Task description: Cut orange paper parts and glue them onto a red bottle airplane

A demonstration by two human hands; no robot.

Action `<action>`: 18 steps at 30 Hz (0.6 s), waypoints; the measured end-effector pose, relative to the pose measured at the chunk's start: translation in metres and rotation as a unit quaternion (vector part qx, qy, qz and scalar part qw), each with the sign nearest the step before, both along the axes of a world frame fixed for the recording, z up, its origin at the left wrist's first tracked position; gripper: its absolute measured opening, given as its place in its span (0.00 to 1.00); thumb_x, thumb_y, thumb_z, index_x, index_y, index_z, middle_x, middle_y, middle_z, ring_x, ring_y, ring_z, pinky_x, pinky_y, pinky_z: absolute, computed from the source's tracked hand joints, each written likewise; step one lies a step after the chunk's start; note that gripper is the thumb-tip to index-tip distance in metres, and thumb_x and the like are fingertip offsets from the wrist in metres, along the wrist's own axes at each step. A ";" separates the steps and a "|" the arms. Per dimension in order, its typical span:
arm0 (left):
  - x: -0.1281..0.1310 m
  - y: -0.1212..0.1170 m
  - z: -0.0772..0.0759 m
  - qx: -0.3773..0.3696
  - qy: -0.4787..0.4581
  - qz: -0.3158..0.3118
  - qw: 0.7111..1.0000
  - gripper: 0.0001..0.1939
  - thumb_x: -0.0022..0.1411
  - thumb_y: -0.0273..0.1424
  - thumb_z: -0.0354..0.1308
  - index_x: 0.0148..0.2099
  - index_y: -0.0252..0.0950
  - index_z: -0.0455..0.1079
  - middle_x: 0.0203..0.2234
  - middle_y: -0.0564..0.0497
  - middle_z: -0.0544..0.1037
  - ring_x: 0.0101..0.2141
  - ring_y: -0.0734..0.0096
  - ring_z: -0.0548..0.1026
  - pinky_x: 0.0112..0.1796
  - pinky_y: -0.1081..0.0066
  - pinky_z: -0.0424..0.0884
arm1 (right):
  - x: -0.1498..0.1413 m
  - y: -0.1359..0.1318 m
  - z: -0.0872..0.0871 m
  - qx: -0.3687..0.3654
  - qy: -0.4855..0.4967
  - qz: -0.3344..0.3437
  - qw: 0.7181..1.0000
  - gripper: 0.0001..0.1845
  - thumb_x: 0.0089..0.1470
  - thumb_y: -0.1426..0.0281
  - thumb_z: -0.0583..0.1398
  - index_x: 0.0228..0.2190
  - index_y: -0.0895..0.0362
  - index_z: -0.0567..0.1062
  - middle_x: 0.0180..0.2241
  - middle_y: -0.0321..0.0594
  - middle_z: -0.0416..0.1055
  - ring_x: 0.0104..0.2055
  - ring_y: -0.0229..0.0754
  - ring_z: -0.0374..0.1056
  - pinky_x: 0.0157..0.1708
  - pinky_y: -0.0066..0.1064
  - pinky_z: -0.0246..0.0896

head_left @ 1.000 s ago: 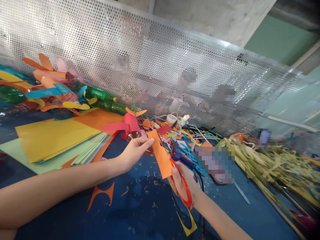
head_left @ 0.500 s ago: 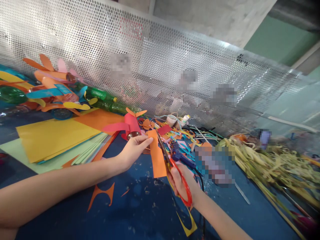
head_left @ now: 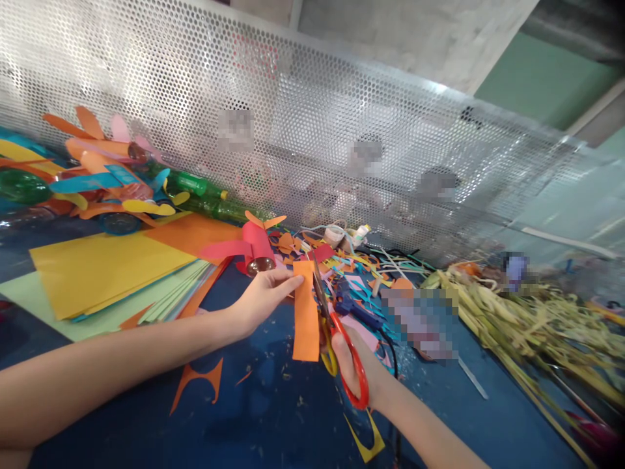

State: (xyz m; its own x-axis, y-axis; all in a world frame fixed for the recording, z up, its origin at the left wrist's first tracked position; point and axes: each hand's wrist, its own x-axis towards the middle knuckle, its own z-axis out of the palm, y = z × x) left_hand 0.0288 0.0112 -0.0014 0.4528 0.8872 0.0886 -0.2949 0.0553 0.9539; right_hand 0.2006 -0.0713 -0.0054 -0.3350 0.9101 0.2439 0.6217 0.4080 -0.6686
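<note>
Between thumb and fingers, my left hand (head_left: 266,296) pinches an orange paper strip (head_left: 306,319) near its upper end. The strip hangs upright over the blue table. My right hand (head_left: 359,365) grips a pair of scissors (head_left: 349,358) with red and yellow handles. Its blades point up and away, along the strip's right edge; whether paper lies between them I cannot tell. Just beyond my left hand stands a red paper-covered tube (head_left: 257,240) with orange wing-like pieces on top. A dark blue glue gun (head_left: 356,307) lies behind the scissors, with its black cord trailing towards me.
Coloured paper sheets (head_left: 107,270) are stacked at left, below paper-and-bottle models (head_left: 112,169). Paper scraps (head_left: 293,244) litter the back middle. An orange offcut (head_left: 198,384) and a yellow offcut (head_left: 368,440) lie nearer. Pale plant strips (head_left: 527,319) spread right; a perforated metal screen (head_left: 317,124) runs behind.
The orange strip has shifted slightly down and now hangs straighter. My right hand has tilted the scissors a little, and the yellow handle shows more. My left hand still pinches the strip.
</note>
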 end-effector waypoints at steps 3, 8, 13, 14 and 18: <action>0.000 -0.004 0.001 0.005 0.017 -0.007 1.000 0.11 0.53 0.38 0.59 0.30 0.34 0.74 0.27 0.52 0.76 0.30 0.72 0.73 0.36 0.72 0.69 | 0.001 -0.001 -0.003 0.032 -0.010 -0.001 0.999 0.22 0.60 0.58 0.42 0.25 0.55 0.66 0.25 0.40 0.66 0.29 0.43 0.63 0.34 0.33 0.61; 0.000 -0.007 0.004 0.012 0.020 -0.024 0.999 0.11 0.54 0.38 0.58 0.30 0.35 0.74 0.27 0.52 0.77 0.30 0.71 0.73 0.36 0.71 0.69 | 0.000 -0.002 -0.005 0.049 -0.015 0.007 0.999 0.21 0.61 0.60 0.41 0.29 0.55 0.67 0.26 0.40 0.67 0.30 0.43 0.63 0.35 0.32 0.61; -0.001 -0.006 0.004 0.004 0.020 -0.011 1.000 0.10 0.53 0.37 0.59 0.30 0.34 0.74 0.27 0.52 0.76 0.30 0.72 0.72 0.37 0.71 0.68 | -0.002 -0.002 0.000 0.049 -0.031 0.002 0.998 0.22 0.60 0.58 0.42 0.27 0.55 0.67 0.24 0.41 0.67 0.29 0.45 0.65 0.34 0.33 0.62; -0.001 -0.006 0.004 0.004 0.017 -0.009 1.000 0.10 0.53 0.36 0.59 0.30 0.34 0.74 0.27 0.52 0.76 0.30 0.72 0.72 0.37 0.71 0.68 | -0.002 -0.002 0.001 0.049 -0.035 0.002 0.998 0.22 0.60 0.57 0.41 0.27 0.55 0.67 0.24 0.40 0.67 0.29 0.45 0.66 0.34 0.33 0.62; -0.001 -0.005 0.003 0.021 0.025 -0.013 0.999 0.11 0.54 0.37 0.58 0.30 0.34 0.74 0.27 0.52 0.76 0.30 0.71 0.72 0.37 0.71 0.69 | -0.003 -0.002 0.002 0.050 -0.035 -0.002 0.998 0.23 0.60 0.57 0.41 0.26 0.54 0.67 0.24 0.41 0.68 0.30 0.45 0.66 0.34 0.33 0.62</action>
State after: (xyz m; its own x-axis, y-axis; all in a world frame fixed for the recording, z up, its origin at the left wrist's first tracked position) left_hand 0.0274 0.0059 0.0016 0.4797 0.8714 0.1031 -0.2463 0.0210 0.9690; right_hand 0.1979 -0.0735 -0.0031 -0.3505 0.8838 0.3099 0.6670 0.4679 -0.5799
